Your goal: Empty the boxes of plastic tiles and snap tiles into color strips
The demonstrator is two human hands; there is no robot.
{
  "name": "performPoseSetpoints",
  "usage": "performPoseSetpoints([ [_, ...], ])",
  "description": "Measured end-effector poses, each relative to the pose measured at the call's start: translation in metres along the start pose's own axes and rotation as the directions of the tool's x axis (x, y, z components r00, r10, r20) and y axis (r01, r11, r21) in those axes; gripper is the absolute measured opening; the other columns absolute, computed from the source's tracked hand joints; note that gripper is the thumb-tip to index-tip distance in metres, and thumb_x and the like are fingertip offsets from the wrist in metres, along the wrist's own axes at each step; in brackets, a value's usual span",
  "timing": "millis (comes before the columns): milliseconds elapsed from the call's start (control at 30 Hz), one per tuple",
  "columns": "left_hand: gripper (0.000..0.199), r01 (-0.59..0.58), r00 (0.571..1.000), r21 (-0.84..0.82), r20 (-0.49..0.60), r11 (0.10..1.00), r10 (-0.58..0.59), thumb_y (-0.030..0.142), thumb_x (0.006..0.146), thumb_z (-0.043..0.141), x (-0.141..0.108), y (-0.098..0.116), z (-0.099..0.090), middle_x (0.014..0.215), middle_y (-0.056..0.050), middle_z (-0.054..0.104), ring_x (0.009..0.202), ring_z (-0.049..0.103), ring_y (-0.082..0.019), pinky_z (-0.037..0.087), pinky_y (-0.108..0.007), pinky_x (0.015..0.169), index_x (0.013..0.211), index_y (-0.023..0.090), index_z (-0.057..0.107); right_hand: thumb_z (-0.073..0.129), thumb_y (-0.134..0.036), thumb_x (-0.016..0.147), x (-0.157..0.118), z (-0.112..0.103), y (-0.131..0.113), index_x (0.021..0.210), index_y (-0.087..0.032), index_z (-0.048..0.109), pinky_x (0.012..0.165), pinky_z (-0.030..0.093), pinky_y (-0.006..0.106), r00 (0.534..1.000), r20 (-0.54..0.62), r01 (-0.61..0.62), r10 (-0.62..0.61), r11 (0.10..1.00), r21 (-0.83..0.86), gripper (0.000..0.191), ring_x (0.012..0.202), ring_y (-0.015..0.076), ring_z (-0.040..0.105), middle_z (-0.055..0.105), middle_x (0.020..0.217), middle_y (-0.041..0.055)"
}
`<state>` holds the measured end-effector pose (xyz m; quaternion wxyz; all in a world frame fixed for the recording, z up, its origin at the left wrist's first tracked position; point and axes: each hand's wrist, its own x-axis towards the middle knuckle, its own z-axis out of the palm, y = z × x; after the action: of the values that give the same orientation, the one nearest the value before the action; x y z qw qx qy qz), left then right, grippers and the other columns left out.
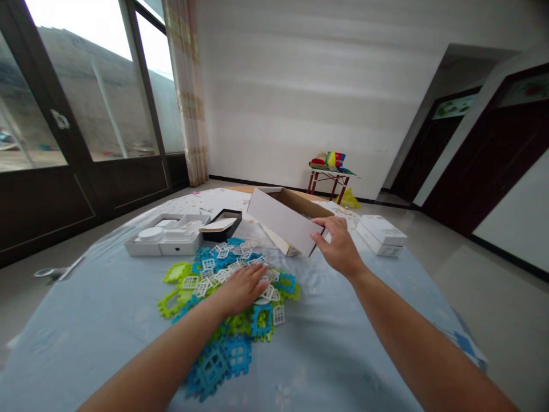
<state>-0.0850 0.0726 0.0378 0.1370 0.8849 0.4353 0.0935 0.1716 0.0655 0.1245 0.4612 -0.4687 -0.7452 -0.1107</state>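
Note:
A pile of blue, green and white plastic pieces [214,360] lies on the blue tablecloth [326,355]. My left hand [243,289] rests on top of the pile, fingers extended over the small white window-shaped pieces. At the right, my right hand [337,243] grips the near right corner of a white cardboard box [285,220], thumb on its outer side and fingers over the rim. The box is tilted, with its brown inside partly visible; its contents are mostly hidden.
A white tray of small boxes [175,247] and an open black box [222,232] stand left of the cardboard box. White boxes [381,234] sit at the right. Scissors [50,273] lie at the left edge. A small table [332,171] stands by the wall.

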Motion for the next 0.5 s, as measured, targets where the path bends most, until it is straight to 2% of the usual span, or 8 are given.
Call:
performPoseSetpoints([
  [67,0.058,0.019,1.0,-0.001,0.021,1.0,-0.019,0.052,0.088,0.022,-0.012,-0.004,-0.002,0.144,-0.006,0.033,0.133,0.026,-0.022,0.015,-0.047,0.108,0.137,0.026,0.033,0.055,-0.022,0.077,-0.003,-0.002,-0.016,0.099,-0.02,0.06,0.087,0.037,0.041,1.0,0.022,-0.003,0.001,0.997,0.075,0.023,0.094,0.0236,0.048,0.06,0.091,0.0067],
  [167,0.053,0.104,0.995,0.021,0.007,0.994,-0.104,0.054,0.087,0.025,-0.034,-0.023,-0.007,0.141,-0.003,0.04,0.133,0.026,-0.026,0.008,-0.055,0.107,0.131,0.031,0.043,0.056,-0.023,0.077,-0.01,-0.002,-0.036,0.1,-0.021,0.059,0.088,0.038,0.041,0.999,0.05,-0.02,0.011,0.981,0.192,0.023,0.096,0.0232,0.048,0.059,0.093,0.0062],
  [233,0.049,0.129,0.991,0.016,-0.027,0.992,-0.128,0.053,0.085,0.031,-0.047,-0.039,-0.012,0.138,-0.003,0.043,0.132,0.028,-0.027,0.005,-0.057,0.106,0.124,0.033,0.051,0.056,-0.023,0.078,-0.016,0.002,-0.048,0.1,-0.021,0.059,0.088,0.038,0.04,0.997,0.07,-0.036,0.018,0.962,0.27,0.023,0.096,0.0222,0.048,0.058,0.095,0.006],
  [300,0.047,0.135,0.985,-0.034,-0.107,0.99,-0.138,0.053,0.081,0.041,-0.055,-0.051,-0.018,0.136,-0.005,0.047,0.13,0.032,-0.028,0.005,-0.055,0.107,0.119,0.031,0.057,0.056,-0.022,0.078,-0.024,0.01,-0.06,0.1,-0.021,0.058,0.088,0.039,0.039,0.996,0.087,-0.065,0.037,0.936,0.346,0.022,0.096,0.0211,0.048,0.058,0.096,0.0057],
  [367,0.049,0.146,0.951,-0.161,-0.251,0.976,-0.183,0.054,0.075,0.05,-0.06,-0.055,-0.026,0.131,-0.008,0.051,0.125,0.039,-0.029,0.012,-0.052,0.108,0.115,0.026,0.059,0.056,-0.022,0.078,-0.031,0.023,-0.072,0.101,-0.021,0.057,0.088,0.039,0.038,0.993,0.097,-0.105,0.071,0.904,0.414,0.023,0.095,0.0204,0.049,0.057,0.096,0.0054],
  [433,0.052,0.128,0.881,-0.395,-0.376,0.91,-0.287,0.052,0.07,0.058,-0.063,-0.053,-0.033,0.125,-0.01,0.056,0.119,0.046,-0.03,0.022,-0.049,0.106,0.112,0.023,0.06,0.055,-0.022,0.078,-0.039,0.037,-0.082,0.101,-0.021,0.057,0.088,0.039,0.037,0.989,0.096,-0.144,0.112,0.87,0.471,0.023,0.095,0.02,0.049,0.056,0.097,0.0052],
  [467,0.052,0.081,0.849,-0.544,-0.401,0.835,-0.343,0.05,0.069,0.06,-0.064,-0.051,-0.036,0.122,-0.01,0.058,0.116,0.048,-0.03,0.027,-0.048,0.104,0.112,0.022,0.059,0.055,-0.023,0.078,-0.042,0.044,-0.087,0.101,-0.021,0.057,0.088,0.039,0.037,0.987,0.093,-0.159,0.13,0.854,0.495,0.023,0.096,0.0198,0.049,0.056,0.097,0.0052],
  [500,0.051,0.006,0.835,-0.691,-0.395,0.723,-0.384,0.048,0.068,0.061,-0.067,-0.048,-0.039,0.119,-0.01,0.06,0.114,0.05,-0.03,0.032,-0.047,0.102,0.112,0.021,0.058,0.055,-0.023,0.078,-0.046,0.051,-0.091,0.101,-0.021,0.057,0.088,0.039,0.037,0.985,0.087,-0.172,0.149,0.839,0.516,0.023,0.096,0.0197,0.049,0.056,0.097,0.0051],
])
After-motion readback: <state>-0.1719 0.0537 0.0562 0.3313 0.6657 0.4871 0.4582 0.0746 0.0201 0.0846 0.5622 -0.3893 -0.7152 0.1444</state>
